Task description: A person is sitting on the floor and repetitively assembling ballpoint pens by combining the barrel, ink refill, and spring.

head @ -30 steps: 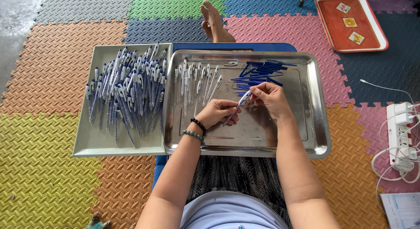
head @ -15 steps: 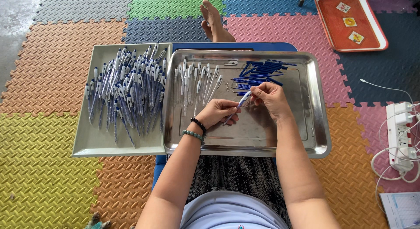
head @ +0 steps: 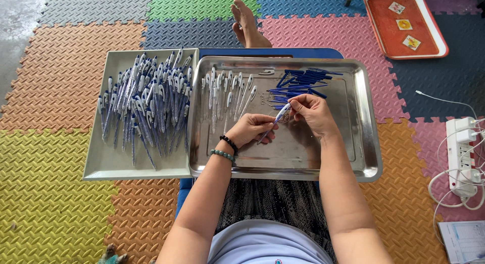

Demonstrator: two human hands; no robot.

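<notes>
Both hands, left hand (head: 251, 128) and right hand (head: 314, 112), seemingly pinch one pen (head: 277, 119) over steel tray (head: 365, 143).

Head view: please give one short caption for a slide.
Both hands, left hand and right hand, hold one pen over a steel tray.

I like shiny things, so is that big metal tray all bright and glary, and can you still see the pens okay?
Head view: the metal tray shows soft, dull reflections and no harsh glare; light is even, with faint shadows under the left hand and right hand; the pens look sharp, and the pen between the hands is small but clear.
</notes>
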